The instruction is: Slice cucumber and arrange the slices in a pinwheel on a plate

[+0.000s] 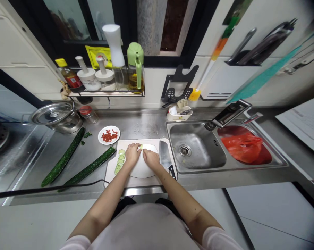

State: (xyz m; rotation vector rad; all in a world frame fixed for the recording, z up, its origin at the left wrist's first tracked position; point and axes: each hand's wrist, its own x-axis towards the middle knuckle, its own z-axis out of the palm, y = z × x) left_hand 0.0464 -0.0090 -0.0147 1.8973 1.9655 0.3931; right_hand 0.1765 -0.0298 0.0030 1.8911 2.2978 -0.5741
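A white plate (142,170) rests on the pale cutting board (112,178). Over its far left part, my left hand (132,155) has its fingers closed at a small pale green cucumber slice (141,147). My right hand (151,160) is over the plate too, its fingertips bent together close to that slice; whatever they pinch is hidden. Left of the plate, several overlapping cucumber slices (119,162) lie in a row on the board. On the board's right side is a cleaver (165,153) with a black handle.
Two long cucumbers (65,158) and a small dish of red bits (109,135) are on the left counter. Behind them stand a lidded pot (55,116) and a red-capped jar (89,114). A double sink (198,147) holding a red bag (244,147) lies right.
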